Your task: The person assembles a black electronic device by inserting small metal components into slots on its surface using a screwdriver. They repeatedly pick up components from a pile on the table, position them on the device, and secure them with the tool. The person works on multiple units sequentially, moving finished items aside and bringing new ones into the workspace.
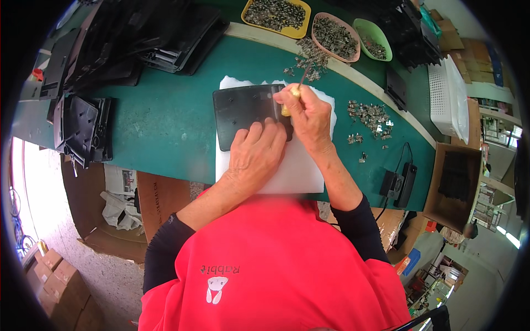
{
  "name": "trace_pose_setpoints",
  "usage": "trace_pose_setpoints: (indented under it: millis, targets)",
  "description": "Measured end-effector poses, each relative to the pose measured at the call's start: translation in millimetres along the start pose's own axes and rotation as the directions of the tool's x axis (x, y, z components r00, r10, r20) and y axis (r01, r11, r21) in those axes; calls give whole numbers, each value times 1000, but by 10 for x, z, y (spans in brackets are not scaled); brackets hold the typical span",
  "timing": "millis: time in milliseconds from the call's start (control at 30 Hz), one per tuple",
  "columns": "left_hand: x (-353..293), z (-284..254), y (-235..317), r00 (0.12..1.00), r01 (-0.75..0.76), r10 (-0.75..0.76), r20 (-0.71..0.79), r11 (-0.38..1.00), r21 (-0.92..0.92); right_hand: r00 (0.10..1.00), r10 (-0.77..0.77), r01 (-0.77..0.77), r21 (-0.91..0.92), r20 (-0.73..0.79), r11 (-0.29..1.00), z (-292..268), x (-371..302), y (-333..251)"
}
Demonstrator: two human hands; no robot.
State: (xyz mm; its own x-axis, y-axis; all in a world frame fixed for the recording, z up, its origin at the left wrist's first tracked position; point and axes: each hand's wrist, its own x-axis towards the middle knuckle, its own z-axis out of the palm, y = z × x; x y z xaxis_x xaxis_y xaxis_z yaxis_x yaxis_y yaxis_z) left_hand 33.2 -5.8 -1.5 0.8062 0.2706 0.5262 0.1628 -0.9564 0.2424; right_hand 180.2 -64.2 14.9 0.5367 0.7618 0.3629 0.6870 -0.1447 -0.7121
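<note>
A black plastic panel [243, 105] with small raised studs lies on a white foam sheet [298, 171] in front of me. My left hand [256, 149] rests on the panel's near right part, fingers extended over its surface. Above the panel's right edge, my right hand [312, 118] is closed round a yellow-handled screwdriver [296, 91]. Its thin metal shaft slants away from me, toward loose small metal parts [314, 55] beyond the foam. What lies under the left fingertips is hidden.
Black panels are stacked at the far left [182, 38] and near left [85, 129] of the green table [160, 116]. Yellow [307, 25], pink [358, 54] and green [390, 52] trays hold metal parts. More metal parts [370, 116] and a black adapter [392, 182] lie right.
</note>
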Motion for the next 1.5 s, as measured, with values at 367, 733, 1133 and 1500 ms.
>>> trace_pose_setpoints:
  millis: [367,733,1133,1500]
  targets:
    - [5,-19,9,999,37,-37,-2,997,-70,984,57,-22,206,-168,978,-152,-351,9]
    - [-15,24,1,1000,22,-22,-12,998,-55,950,-312,307,-172,-6,936,-113,-289,-64]
    - [159,11,18,989,82,-76,130,996,-46,908,394,-419,275,143,865,-278,502,172]
    - [132,-12,-19,988,102,-85,126,986,-134,936,-315,348,-286,157,893,74,333,-2]
